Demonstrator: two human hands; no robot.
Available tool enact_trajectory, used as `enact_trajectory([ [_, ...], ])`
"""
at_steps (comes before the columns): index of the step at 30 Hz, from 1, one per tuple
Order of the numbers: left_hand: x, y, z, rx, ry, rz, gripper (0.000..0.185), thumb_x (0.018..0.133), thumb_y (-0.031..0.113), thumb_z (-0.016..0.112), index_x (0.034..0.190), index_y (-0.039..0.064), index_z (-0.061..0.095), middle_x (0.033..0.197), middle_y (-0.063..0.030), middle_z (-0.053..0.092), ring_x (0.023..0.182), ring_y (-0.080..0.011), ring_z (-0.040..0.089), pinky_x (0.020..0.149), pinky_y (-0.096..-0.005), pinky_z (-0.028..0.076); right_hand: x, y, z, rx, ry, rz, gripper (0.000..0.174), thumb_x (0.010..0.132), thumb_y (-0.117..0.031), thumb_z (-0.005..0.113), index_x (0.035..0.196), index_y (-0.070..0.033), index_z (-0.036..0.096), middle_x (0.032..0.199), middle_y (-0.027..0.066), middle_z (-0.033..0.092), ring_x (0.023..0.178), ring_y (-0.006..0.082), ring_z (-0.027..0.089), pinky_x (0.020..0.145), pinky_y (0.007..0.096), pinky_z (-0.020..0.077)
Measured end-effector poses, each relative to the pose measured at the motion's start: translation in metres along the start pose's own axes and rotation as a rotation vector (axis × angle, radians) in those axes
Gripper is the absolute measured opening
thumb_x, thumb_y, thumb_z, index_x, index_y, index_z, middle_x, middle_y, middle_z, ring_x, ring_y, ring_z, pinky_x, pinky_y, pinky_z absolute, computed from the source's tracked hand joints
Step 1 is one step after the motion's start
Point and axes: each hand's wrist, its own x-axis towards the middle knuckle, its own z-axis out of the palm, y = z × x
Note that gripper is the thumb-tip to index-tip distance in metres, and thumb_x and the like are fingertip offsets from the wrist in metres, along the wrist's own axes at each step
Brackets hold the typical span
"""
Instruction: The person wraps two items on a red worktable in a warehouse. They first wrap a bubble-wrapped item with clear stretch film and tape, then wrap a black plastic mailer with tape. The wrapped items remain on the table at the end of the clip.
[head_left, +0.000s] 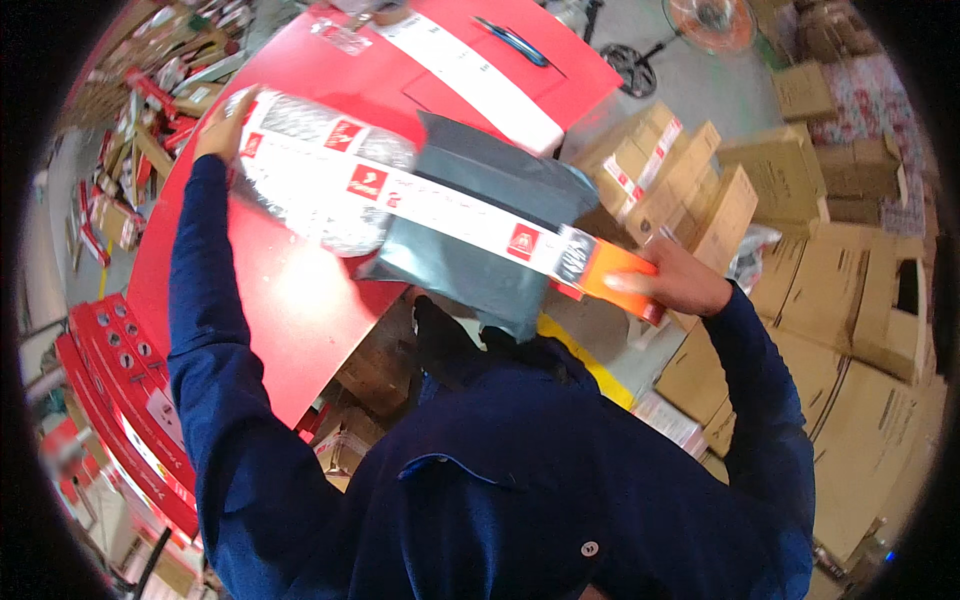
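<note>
My left hand (219, 129) grips the far left end of a long parcel in clear bubble wrap (300, 214). A grey plastic mailer bag (495, 169) covers the parcel's right part, its open-looking lower edge hanging past the table's edge. Printed white-and-red packing tape (457, 210) runs in a band along the wrap and over the bag. At the band's right end, my right hand (686, 277) holds an orange tape dispenser (619, 277). Whether the tape between bag and dispenser is stuck down or stretched free, I cannot tell.
Under the parcel is a red tabletop (300, 315). A blue-handled utility knife (514, 41) and a long white box (472, 71) lie on it. Cardboard cartons (825, 300) crowd the right, red boxes (124, 360) the left. A floor fan (709, 19) stands beyond.
</note>
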Motion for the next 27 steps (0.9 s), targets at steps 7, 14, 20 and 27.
enact_trajectory([
  [7, 0.041, -0.064, -0.003, 0.317, -0.034, 0.367, 0.063, 0.109, 0.049, 0.042, 0.156, 0.008, 0.049, 0.157, -0.0197, 0.051, 0.147, -0.0259, 0.047, 0.121, -0.0381, 0.034, 0.059, 0.296, -0.004, 0.038, 0.089, -0.198, 0.056, 0.092, -0.051, 0.075, 0.076, 0.003, 0.072, 0.062, 0.0068, 0.064, 0.057, 0.0155, 0.057, 0.058, 0.0353, 0.0453],
  [14, 0.043, -0.065, -0.037, 0.191, -0.122, 0.139, 0.062, 0.110, 0.047, 0.043, 0.158, 0.008, 0.046, 0.158, -0.0178, 0.049, 0.147, -0.0251, 0.046, 0.122, -0.0382, 0.034, 0.214, 0.434, 0.088, 0.110, 0.092, -0.560, 0.060, 0.090, -0.058, 0.073, 0.087, 0.001, 0.073, 0.071, 0.0180, 0.067, 0.067, 0.0281, 0.066, 0.065, 0.0424, 0.0492],
  [20, 0.050, -0.035, -0.061, 0.022, -0.094, -0.081, 0.063, 0.110, 0.046, 0.043, 0.159, 0.007, 0.042, 0.160, -0.0162, 0.047, 0.147, -0.0245, 0.045, 0.122, -0.0383, 0.035, 0.356, 0.374, 0.146, 0.383, -0.037, -0.963, 0.041, 0.084, -0.042, 0.082, 0.099, -0.004, 0.077, 0.088, 0.0159, 0.074, 0.080, 0.0283, 0.072, 0.071, 0.0398, 0.0529],
  [27, 0.065, 0.015, -0.059, -0.075, -0.067, -0.192, 0.063, 0.110, 0.044, 0.044, 0.161, 0.007, 0.039, 0.162, -0.0144, 0.044, 0.147, -0.0237, 0.044, 0.122, -0.0384, 0.035, 0.409, 0.322, 0.151, 0.466, -0.177, -1.074, 0.050, 0.075, -0.044, 0.089, 0.096, 0.000, 0.075, 0.094, 0.0159, 0.075, 0.087, 0.0334, 0.072, 0.078, 0.0415, 0.0549],
])
